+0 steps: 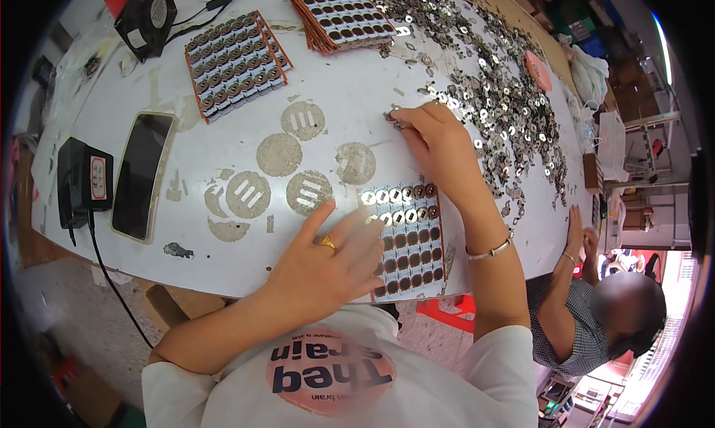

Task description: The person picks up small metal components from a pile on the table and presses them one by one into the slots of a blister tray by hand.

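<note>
A panel of small round parts [410,253] lies at the table's near edge. Shiny metal plates sit on its far two rows; dark discs show in the nearer rows. My left hand [320,257], with a gold ring, reaches over the panel's left side. Its thumb is apart from the fingers, which are partly blurred, with one tip beside a shiny plate in the second row. Beyond the panel, my right hand [441,149] pinches thumb and forefinger together at a few small metal pieces [392,118] by the table surface.
Loose metal pieces [491,93] spread over the far right. Two stacks of filled panels, one at the far left [234,67] and one at the back [342,17], stand beyond. A phone [143,176], black adapter [86,182] and fan [149,18] lie left. Another person [573,316] sits at right.
</note>
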Motion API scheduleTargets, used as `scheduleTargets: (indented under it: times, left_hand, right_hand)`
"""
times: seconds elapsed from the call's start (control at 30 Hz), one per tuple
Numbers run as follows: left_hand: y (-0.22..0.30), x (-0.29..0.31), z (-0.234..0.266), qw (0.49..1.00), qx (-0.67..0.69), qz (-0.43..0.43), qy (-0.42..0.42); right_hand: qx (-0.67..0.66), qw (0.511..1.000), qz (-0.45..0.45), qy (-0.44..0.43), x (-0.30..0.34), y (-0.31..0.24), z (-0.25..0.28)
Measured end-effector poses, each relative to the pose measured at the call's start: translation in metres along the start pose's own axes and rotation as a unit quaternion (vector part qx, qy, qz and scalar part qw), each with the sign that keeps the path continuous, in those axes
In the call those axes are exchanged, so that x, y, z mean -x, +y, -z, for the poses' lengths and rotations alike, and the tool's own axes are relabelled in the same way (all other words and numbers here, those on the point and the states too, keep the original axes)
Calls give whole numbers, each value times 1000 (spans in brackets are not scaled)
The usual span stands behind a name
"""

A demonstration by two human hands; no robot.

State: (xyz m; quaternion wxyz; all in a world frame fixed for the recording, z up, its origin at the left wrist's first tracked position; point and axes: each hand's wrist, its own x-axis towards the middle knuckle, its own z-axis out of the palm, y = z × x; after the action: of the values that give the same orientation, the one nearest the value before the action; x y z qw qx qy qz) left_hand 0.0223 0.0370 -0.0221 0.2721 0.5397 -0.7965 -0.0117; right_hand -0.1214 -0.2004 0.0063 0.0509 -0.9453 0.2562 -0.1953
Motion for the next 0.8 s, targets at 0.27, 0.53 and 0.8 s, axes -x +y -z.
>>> scheduleTargets:
  times: [0.27, 0.53, 0.8]
  left_hand:
    - [0, 4, -1, 1000, 0, 11, 1]
    - [1, 2, 3, 998, 42, 37, -40]
    - [7, 2, 5, 995, 63, 47, -64]
  right_hand:
    - [-716, 606, -345, -27, 48, -21, 33]
    - [-488, 773, -368, -169, 95, -72, 48]
    - [-406, 859, -278, -139, 105, -80, 34]
